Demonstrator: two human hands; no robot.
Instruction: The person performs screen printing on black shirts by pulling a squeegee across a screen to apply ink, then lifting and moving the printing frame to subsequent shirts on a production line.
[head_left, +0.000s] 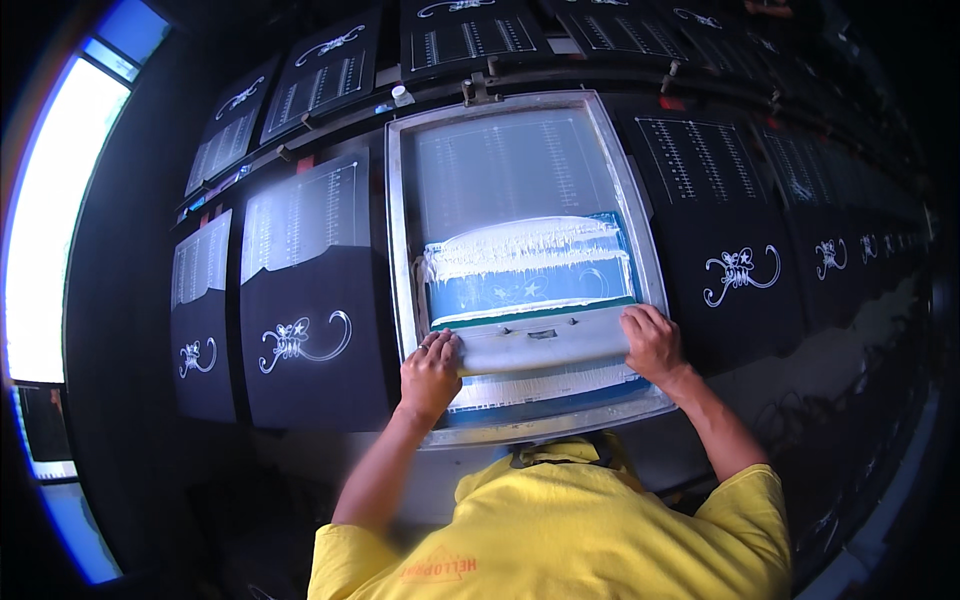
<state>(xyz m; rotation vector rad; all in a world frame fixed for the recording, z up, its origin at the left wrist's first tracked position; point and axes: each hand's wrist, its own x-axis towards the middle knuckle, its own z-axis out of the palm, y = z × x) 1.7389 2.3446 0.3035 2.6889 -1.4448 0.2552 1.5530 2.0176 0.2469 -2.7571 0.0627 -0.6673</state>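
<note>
Both my hands grip the ends of a wide squeegee (545, 343) with a pale handle and a green blade edge. My left hand (432, 378) closes round its left end, and my right hand (652, 342) holds the right end. The blade rests across the blue mesh of a printing screen, whose metal frame (398, 220) lies in front of me. Thick white ink (525, 245) is spread in a ridged band beyond the squeegee. Between them, a faint scroll-and-star design (515, 288) shows in the mesh. More white ink streaks the mesh on the near side.
Dark fabric panels with white scroll prints lie on boards to the left (305, 340) and right (742, 275). Another row of printed panels (475, 45) stands beyond a rail. A small white cap (401, 96) sits on that rail. A bright window (60, 220) is at far left.
</note>
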